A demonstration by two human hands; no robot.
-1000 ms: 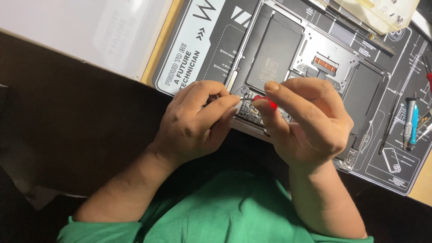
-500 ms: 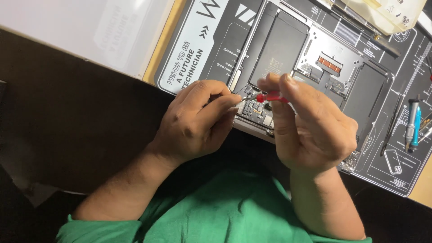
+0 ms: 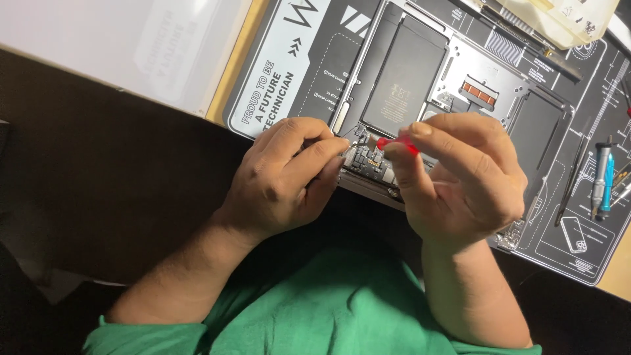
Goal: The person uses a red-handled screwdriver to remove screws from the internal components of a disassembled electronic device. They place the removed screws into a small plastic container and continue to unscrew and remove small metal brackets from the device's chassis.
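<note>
From the head camera, looking down, an opened laptop (image 3: pixel 453 79) lies bottom-up on a black repair mat (image 3: pixel 309 72) that fills the upper middle and right of the frame. Its dark battery cells (image 3: pixel 404 82) and bare circuit board (image 3: pixel 368 158) are exposed.

The right hand (image 3: pixel 467 177), right of centre, pinches a small red-handled screwdriver (image 3: pixel 396 143) between thumb and forefinger, the other fingers curled in. The thin shaft points left toward the circuit board at the laptop's near edge.

The left hand (image 3: pixel 289 174), just left of centre, is curled with fingertips pressed together right at the screwdriver's tip (whether they grip some tiny part there I cannot tell). Both hands sit close together over the lower edge of the laptop, nearly touching.

At the right edge of the frame, on the mat, lie a grey and blue driver tool (image 3: pixel 601 177) and a pair of black tweezers (image 3: pixel 570 184), well apart from the hands. A translucent plastic tray (image 3: pixel 565 20) sits at the top right. A white sheet (image 3: pixel 118 46) covers the upper left, and a strip of wooden tabletop (image 3: pixel 238 56) shows between it and the mat. Green sleeves (image 3: pixel 328 309) fill the bottom.
</note>
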